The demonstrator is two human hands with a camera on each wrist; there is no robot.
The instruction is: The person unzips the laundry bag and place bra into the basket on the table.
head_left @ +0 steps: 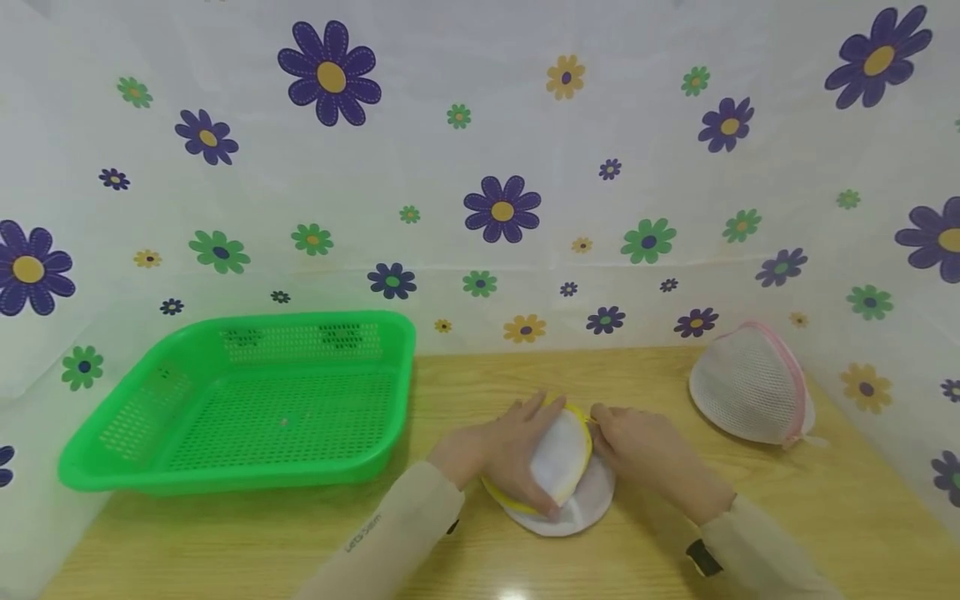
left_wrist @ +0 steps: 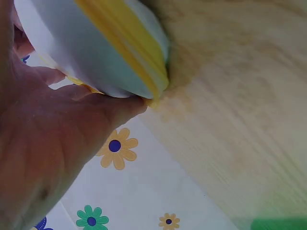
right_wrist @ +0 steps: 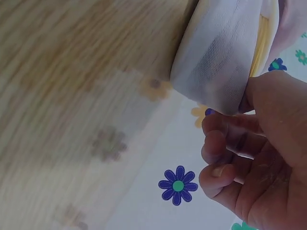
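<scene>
A white mesh laundry bag (head_left: 564,457) with yellow zipper trim sits on the table, its pale round base spread beneath it. My left hand (head_left: 517,450) lies across its left side, thumb toward the near edge and fingers over the far edge, gripping it. In the left wrist view the yellow trim (left_wrist: 122,40) runs across the bag beyond the hand. My right hand (head_left: 637,442) pinches the bag's right edge at the yellow zipper between thumb and forefinger, its other fingers curled in the right wrist view. The pinch hides the zipper pull.
A green perforated plastic basket (head_left: 390,454) stands at the left of the wooden table (head_left: 480,567). Back right lies another white mesh laundry bag (head_left: 742,387) with pink trim. A flower-printed sheet (head_left: 420,142) hangs behind the table and along its sides.
</scene>
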